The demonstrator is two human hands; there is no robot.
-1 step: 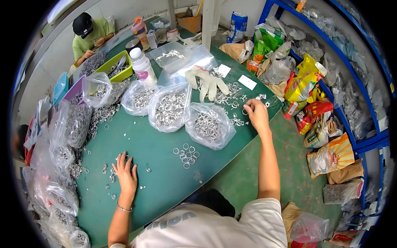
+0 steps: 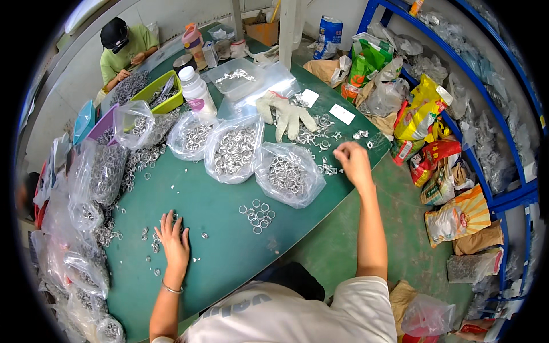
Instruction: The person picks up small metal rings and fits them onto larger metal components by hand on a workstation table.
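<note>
My left hand (image 2: pixel 171 240) lies flat on the green table (image 2: pixel 206 194), fingers spread, among small loose metal pieces. My right hand (image 2: pixel 353 162) reaches out to the table's right edge, fingers curled down over a scatter of small metal parts (image 2: pixel 320 137); whether it holds any is hidden. A small cluster of loose metal rings (image 2: pixel 257 214) lies between my hands. Just beyond it sits an open clear bag of rings (image 2: pixel 286 174), with two more ring bags (image 2: pixel 231 150) (image 2: pixel 194 137) to its left.
A pair of white work gloves (image 2: pixel 286 114), a white bottle (image 2: pixel 197 91), a clear tray (image 2: pixel 234 77) and a yellow-green tray (image 2: pixel 154 94) stand further back. Several ring-filled bags (image 2: pixel 86 228) line the left edge. Another person (image 2: pixel 123 48) works at the far end. Blue shelving (image 2: pixel 492 114) and colourful sacks (image 2: pixel 440 148) fill the right.
</note>
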